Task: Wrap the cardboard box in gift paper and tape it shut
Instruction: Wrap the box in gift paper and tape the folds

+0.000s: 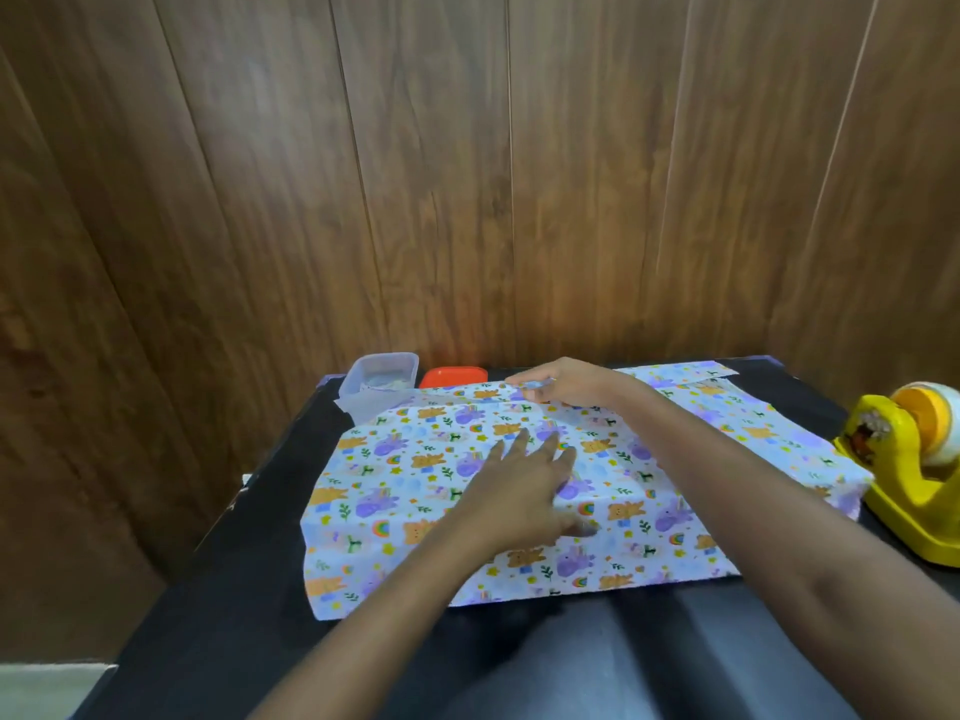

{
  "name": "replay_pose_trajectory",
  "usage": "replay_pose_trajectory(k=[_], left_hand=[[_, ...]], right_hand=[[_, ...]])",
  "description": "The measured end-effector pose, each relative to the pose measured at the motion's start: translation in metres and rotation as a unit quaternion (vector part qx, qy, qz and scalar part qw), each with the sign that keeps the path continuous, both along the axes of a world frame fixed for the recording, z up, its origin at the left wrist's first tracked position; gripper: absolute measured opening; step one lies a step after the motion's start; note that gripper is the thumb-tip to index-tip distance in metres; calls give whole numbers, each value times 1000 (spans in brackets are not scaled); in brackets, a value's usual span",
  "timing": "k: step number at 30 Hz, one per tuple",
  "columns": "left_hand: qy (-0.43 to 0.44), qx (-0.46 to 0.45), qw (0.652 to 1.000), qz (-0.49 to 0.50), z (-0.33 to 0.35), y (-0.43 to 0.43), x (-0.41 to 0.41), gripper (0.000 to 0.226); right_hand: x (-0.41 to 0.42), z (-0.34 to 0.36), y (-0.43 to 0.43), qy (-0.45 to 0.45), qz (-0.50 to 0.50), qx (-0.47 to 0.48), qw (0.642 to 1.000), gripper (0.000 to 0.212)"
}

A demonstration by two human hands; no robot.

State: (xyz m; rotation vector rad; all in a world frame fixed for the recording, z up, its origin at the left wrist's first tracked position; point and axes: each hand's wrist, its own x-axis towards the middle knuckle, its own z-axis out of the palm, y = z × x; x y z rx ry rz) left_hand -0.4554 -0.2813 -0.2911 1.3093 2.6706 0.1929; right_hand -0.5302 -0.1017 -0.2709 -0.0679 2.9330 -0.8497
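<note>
Gift paper lies spread across the middle of the black table. The cardboard box does not show; it probably sits under the sheet, which bulges beneath the left hand. That hand presses down flat with its fingers spread. The right hand pinches the sheet's far edge at 12 o'clock, so the first fold over the box looks under way. Next, that edge needs drawing taut towards 6 o'clock and taping down; the yellow tape dispenser waits at 3 o'clock. At 11 o'clock stands a clear plastic tub, contents unclear, with an orange lid beside it.
</note>
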Motion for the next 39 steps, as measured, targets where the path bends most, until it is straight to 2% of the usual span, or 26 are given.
replay_pose_trajectory(k=[2,3,7,10,16,22,26,28,30,33,39], left_hand=[[-69,50,996,17,9,-1,-9,62],[-80,73,994,32,14,-1,-19,64],[53,0,992,115,16,8,-81,82],[60,-30,985,159,5,14,-104,79],[81,-28,974,210,-3,18,-102,79],[61,-44,948,310,-4,-4,-101,85],[39,-43,955,290,2,-9,-102,75],[27,-32,980,194,5,0,-99,62],[28,-58,990,127,4,7,-99,56],[21,-74,987,140,0,3,-105,55],[36,-67,985,155,1,4,-100,56]], right_hand=[[1,-3,0,-1,10,19,1000,37],[1,-4,1,4,11,30,999,36],[3,-13,-1,29,16,78,996,37],[1,-17,1,30,34,116,992,41],[8,-20,9,61,24,-19,998,38],[13,-16,6,45,37,22,998,41],[17,-11,4,24,45,54,997,45],[18,-14,2,12,51,111,992,47],[18,-18,-1,-1,45,169,985,49],[23,-19,1,-28,6,211,977,54],[43,-14,31,-67,-77,212,972,60]])
